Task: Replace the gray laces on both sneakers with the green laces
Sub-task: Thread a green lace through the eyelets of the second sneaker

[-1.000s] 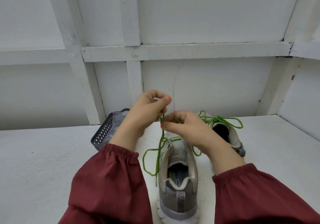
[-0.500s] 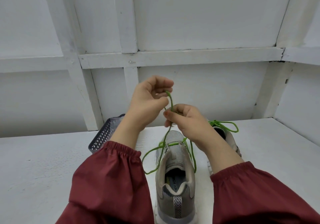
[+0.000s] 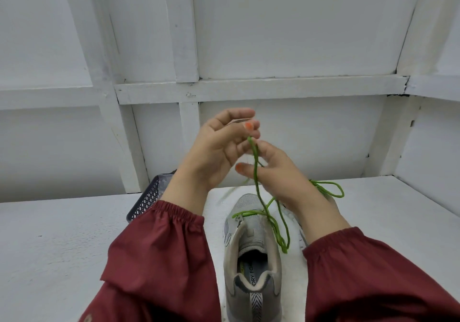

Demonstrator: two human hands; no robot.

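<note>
Green lace (image 3: 256, 172) strung up from the top eyelets of the gray sneaker (image 3: 251, 247), mid bench (image 3: 62, 247), heel toward near edge. My left grip (image 3: 219, 152) pinches the lace's top end. Right grip (image 3: 281, 174) spread loosely, lace crossing between thumb and forefinger.

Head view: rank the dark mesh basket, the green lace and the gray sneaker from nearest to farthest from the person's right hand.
1. The green lace: touching the right hand, running across its fingers.
2. The gray sneaker: directly below the hand, heel toward the camera.
3. The dark mesh basket: far off to the left.
</note>
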